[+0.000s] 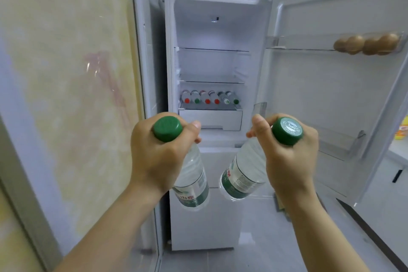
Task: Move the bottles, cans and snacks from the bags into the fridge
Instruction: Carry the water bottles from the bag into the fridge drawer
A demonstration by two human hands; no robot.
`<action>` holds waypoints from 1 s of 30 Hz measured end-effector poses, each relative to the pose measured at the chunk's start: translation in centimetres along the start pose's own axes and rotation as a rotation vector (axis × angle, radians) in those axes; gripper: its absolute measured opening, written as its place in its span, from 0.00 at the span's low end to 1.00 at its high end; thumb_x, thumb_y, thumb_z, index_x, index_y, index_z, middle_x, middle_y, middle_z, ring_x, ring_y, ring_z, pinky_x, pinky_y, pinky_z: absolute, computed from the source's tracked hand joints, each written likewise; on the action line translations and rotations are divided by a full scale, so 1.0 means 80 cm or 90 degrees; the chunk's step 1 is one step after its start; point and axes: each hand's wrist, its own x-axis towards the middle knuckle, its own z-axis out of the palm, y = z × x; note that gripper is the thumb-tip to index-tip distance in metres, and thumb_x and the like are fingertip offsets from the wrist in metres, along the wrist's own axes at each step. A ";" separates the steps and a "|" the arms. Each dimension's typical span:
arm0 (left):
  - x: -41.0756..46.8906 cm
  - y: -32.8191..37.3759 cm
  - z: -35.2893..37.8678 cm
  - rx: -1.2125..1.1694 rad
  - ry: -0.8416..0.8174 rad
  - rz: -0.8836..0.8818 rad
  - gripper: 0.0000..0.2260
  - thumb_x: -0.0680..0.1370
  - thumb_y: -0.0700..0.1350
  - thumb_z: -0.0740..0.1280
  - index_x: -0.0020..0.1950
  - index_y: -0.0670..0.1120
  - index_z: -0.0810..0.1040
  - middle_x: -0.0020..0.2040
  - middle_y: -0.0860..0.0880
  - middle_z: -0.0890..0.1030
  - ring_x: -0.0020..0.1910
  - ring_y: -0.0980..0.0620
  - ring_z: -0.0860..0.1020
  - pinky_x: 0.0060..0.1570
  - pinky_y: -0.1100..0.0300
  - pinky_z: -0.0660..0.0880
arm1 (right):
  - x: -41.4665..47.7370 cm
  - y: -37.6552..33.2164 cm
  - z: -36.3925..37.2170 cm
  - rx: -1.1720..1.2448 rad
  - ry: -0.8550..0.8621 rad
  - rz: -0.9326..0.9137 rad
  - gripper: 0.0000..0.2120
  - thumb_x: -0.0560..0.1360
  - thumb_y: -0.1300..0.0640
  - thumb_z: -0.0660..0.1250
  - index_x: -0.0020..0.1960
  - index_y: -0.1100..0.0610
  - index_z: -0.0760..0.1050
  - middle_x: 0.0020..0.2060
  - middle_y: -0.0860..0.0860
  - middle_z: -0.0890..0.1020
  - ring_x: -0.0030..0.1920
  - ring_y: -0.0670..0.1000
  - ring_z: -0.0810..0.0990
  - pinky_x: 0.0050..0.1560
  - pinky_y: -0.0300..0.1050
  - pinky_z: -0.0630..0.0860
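Left hand [154, 154] fingers curl round one water bottle [192, 174]; right hand [289, 157] fingers grip another [242, 172]; fridge [212, 62] open.

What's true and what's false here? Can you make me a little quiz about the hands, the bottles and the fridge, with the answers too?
1. The left hand grips the left bottle and the right hand grips the right bottle, both with green caps. True.
2. The fridge is closed. False: the door of the fridge stands open, swung to the right.
3. A row of bottles lies on a shelf inside the fridge. True.
4. Every cap in that row is red. False: some are red and some are green.
5. The eggs are on the top shelf inside. False: the eggs sit in the door rack.
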 end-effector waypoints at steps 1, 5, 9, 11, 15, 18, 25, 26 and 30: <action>0.007 -0.007 -0.002 0.003 0.004 0.002 0.11 0.69 0.45 0.70 0.27 0.44 0.78 0.27 0.49 0.81 0.32 0.48 0.78 0.35 0.59 0.73 | 0.004 0.004 0.008 0.001 -0.003 -0.003 0.14 0.72 0.55 0.69 0.29 0.60 0.76 0.27 0.49 0.80 0.28 0.43 0.74 0.33 0.34 0.68; 0.036 -0.037 0.006 0.001 0.020 -0.001 0.11 0.69 0.44 0.70 0.27 0.42 0.78 0.27 0.50 0.81 0.32 0.51 0.78 0.35 0.61 0.73 | 0.024 0.032 0.030 -0.010 -0.012 -0.009 0.14 0.72 0.54 0.69 0.29 0.58 0.76 0.27 0.51 0.80 0.28 0.47 0.75 0.32 0.35 0.69; 0.065 -0.073 0.031 0.006 0.031 -0.008 0.11 0.69 0.45 0.69 0.27 0.43 0.78 0.28 0.48 0.81 0.33 0.48 0.79 0.36 0.60 0.73 | 0.054 0.076 0.044 -0.011 -0.019 -0.016 0.15 0.72 0.54 0.69 0.29 0.59 0.76 0.26 0.53 0.79 0.28 0.48 0.75 0.32 0.37 0.69; 0.081 -0.089 0.049 0.014 0.033 -0.001 0.11 0.69 0.45 0.69 0.26 0.44 0.78 0.28 0.48 0.81 0.33 0.48 0.78 0.36 0.60 0.73 | 0.070 0.100 0.047 0.002 -0.019 -0.016 0.16 0.71 0.52 0.68 0.30 0.62 0.76 0.26 0.54 0.78 0.28 0.50 0.75 0.32 0.38 0.69; 0.118 -0.118 0.093 0.036 0.035 -0.010 0.11 0.68 0.46 0.69 0.26 0.46 0.78 0.28 0.49 0.81 0.35 0.49 0.79 0.38 0.60 0.74 | 0.114 0.148 0.048 0.025 -0.010 -0.018 0.16 0.70 0.48 0.67 0.29 0.59 0.76 0.27 0.49 0.80 0.28 0.45 0.76 0.33 0.34 0.69; 0.144 -0.141 0.130 0.032 0.041 0.000 0.10 0.68 0.46 0.69 0.28 0.45 0.78 0.28 0.49 0.81 0.34 0.49 0.79 0.38 0.60 0.74 | 0.147 0.187 0.046 0.027 -0.014 -0.027 0.17 0.70 0.49 0.66 0.29 0.58 0.75 0.26 0.52 0.79 0.28 0.48 0.75 0.31 0.36 0.69; 0.191 -0.189 0.183 0.030 0.047 -0.016 0.12 0.68 0.46 0.69 0.27 0.42 0.78 0.28 0.47 0.81 0.32 0.48 0.78 0.35 0.62 0.72 | 0.198 0.261 0.056 0.035 -0.027 -0.011 0.17 0.71 0.48 0.66 0.29 0.58 0.75 0.27 0.53 0.79 0.28 0.49 0.76 0.31 0.37 0.70; 0.199 -0.198 0.188 0.033 0.049 -0.016 0.12 0.68 0.45 0.69 0.27 0.42 0.78 0.28 0.48 0.81 0.33 0.47 0.78 0.35 0.62 0.72 | 0.203 0.271 0.059 0.038 -0.029 -0.011 0.16 0.71 0.48 0.66 0.29 0.57 0.75 0.27 0.52 0.80 0.28 0.49 0.76 0.32 0.36 0.70; 0.228 -0.236 0.208 0.030 0.051 -0.027 0.11 0.68 0.45 0.69 0.26 0.44 0.78 0.28 0.47 0.81 0.34 0.47 0.78 0.36 0.58 0.73 | 0.225 0.311 0.072 0.030 -0.028 -0.005 0.16 0.71 0.50 0.67 0.29 0.58 0.75 0.27 0.51 0.80 0.28 0.45 0.75 0.32 0.33 0.69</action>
